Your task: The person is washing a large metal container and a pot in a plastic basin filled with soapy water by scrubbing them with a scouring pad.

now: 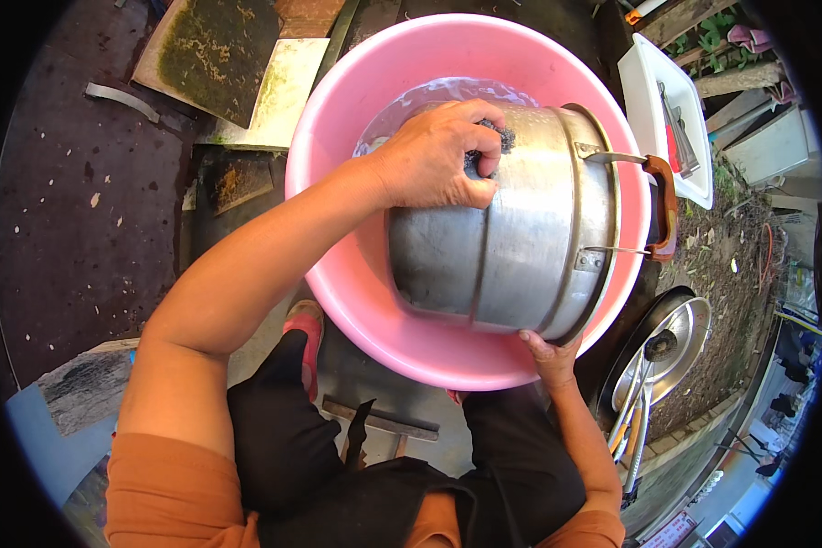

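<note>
A large metal pot point(530, 228) lies on its side in a pink basin point(356, 87), its rim and brown side handle point(665, 208) turned to the right. My left hand point(438, 155) is closed around a dark steel wool scrubber point(495, 146), pressed against the upper side of the pot. Low on the pot, my right hand point(550, 354) grips the rim, thumb on the outer wall and the other fingers mostly hidden. Soapy water point(447, 89) shows behind the pot in the basin.
A white tray point(653, 87) with utensils stands to the right of the basin. Below it, a metal pan point(690, 342) holds ladles and other long tools. Mossy boards point(215, 59) lie at the upper left. A small wooden stool point(379, 418) is between my legs.
</note>
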Tool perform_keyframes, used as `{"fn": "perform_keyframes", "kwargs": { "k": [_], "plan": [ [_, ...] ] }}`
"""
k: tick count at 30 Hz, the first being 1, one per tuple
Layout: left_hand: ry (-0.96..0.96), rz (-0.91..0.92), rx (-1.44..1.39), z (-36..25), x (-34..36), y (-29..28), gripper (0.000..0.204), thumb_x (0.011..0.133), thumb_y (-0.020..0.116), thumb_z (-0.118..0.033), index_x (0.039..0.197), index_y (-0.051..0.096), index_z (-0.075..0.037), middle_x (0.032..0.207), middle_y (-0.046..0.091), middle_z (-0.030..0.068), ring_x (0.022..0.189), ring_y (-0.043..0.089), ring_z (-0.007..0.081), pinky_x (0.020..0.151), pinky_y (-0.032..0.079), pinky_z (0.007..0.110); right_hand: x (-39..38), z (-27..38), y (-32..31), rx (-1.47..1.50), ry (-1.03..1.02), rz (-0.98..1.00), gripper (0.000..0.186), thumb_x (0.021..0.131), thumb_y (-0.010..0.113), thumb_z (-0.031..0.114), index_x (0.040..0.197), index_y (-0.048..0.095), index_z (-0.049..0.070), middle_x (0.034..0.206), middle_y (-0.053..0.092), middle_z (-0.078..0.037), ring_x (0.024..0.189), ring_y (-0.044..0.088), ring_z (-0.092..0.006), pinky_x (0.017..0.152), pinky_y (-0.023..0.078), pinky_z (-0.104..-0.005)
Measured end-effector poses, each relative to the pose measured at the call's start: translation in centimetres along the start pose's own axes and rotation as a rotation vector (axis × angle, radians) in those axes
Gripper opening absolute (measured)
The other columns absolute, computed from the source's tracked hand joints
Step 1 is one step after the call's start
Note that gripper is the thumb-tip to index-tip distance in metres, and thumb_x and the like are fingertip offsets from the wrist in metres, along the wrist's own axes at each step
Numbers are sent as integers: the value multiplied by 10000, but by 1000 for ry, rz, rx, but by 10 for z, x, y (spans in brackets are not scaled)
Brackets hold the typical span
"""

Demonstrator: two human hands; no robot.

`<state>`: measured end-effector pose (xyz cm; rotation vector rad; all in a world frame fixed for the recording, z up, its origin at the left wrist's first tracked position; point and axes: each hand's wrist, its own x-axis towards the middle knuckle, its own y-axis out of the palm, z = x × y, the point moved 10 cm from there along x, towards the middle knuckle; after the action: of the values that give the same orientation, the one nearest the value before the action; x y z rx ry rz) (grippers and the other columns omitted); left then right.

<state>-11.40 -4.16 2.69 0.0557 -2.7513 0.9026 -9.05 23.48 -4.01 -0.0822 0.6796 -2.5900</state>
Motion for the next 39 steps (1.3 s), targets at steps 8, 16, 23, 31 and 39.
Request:
{"fn": "perform_keyframes", "kwargs": {
  "k": [8,16,23,31,39],
  "plan": [
    [12,-52,-27,-1,-5,-1,157,656,666,-151,677,527,-78,1121,532,111,980,545,257,849,428,344,-1,-4,2,83,40,0,407,620,802,209,890,600,-19,758,628,-43,679,571,-135,650,482,-278],
    [-27,-20,-61,3,-4,1,169,653,672,-164,661,526,-80,1144,516,112,982,541,262,859,419,352,-5,-9,3,133,81,13,419,616,802,206,897,591,-23,756,619,-34,681,561,-126,659,478,-272],
    [-38,-30,-35,1,-2,0,144,652,666,-149,657,538,-81,1158,516,118,996,541,266,868,418,351,-1,-4,2,57,71,19,353,636,806,223,802,602,-11,688,596,-7,621,536,-103,601,462,-252],
    [-37,-77,-42,12,1,-4,138,642,664,-134,675,544,-74,1119,533,116,938,570,260,838,441,332,-5,-6,11,114,159,140,280,702,776,198,810,625,-12,703,604,-3,632,540,-89,600,459,-248],
    [24,-76,-23,5,-8,-3,125,675,639,-121,754,558,-67,1097,537,101,950,561,228,857,430,320,18,32,9,237,372,143,239,734,748,150,840,602,-7,734,604,-20,653,553,-90,602,464,-237]
  ]
}}
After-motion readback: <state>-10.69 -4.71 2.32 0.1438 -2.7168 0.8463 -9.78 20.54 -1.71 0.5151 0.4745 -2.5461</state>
